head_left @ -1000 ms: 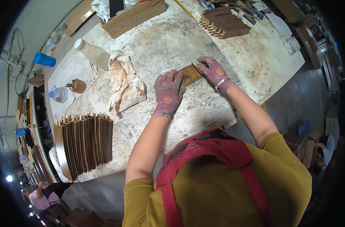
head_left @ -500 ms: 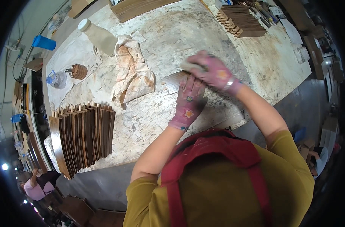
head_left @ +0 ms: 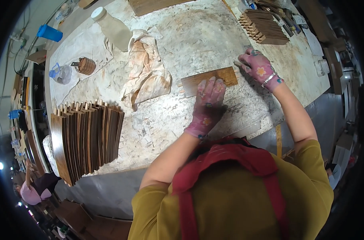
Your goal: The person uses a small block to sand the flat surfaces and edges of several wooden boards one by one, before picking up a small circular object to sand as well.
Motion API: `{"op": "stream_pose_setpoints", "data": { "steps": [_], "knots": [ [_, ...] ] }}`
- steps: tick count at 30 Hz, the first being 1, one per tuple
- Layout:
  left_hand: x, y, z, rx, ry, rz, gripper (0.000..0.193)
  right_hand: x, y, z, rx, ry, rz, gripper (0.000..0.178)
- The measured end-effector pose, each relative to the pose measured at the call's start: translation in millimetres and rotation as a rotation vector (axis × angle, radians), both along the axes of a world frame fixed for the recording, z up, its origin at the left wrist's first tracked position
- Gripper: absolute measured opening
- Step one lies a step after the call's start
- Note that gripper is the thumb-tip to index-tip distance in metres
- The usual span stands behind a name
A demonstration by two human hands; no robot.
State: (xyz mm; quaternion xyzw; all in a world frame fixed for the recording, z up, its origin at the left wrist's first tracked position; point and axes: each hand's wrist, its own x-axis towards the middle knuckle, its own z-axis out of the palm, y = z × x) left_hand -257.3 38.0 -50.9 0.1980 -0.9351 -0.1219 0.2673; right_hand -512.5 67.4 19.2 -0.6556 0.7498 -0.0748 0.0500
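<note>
A small brown wooden board point(head_left: 224, 75) with a pale dowel peg at its end lies on the stained worktable point(head_left: 194, 44). My left hand point(head_left: 207, 106), in a pink flowered glove, rests on its near edge with fingers stretched flat. Just past the board's right end is my right hand point(head_left: 261, 71), gloved alike. Its fingers are curled round a thin pale pad point(head_left: 240, 65), mostly covered by the hand.
Pegged boards point(head_left: 88, 140) stand in a row at the left, and another stack point(head_left: 264, 27) lies at the far right. A crumpled stained cloth point(head_left: 146, 76), a cloudy bottle point(head_left: 112, 30), a brown pot point(head_left: 86, 66) and a clear plastic container point(head_left: 61, 74) stand left of the board.
My right hand has moved right with the pad, off the board, uncovering its brown surface. My left hand has shifted slightly right and stays on the board.
</note>
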Motion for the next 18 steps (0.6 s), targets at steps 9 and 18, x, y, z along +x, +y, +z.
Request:
{"op": "stream_pose_setpoints", "data": {
  "steps": [9, 18],
  "knots": [
    [6, 15, -29, 0.505, -0.163, -0.053, 0.060, 136, -54, -2, 0.006, -0.161, 0.836, 0.026],
    [-3, -12, 10, 0.255, -0.084, -0.063, 0.064, 61, -102, -22, -0.159, -0.329, 0.260, 0.029]
  ]
}}
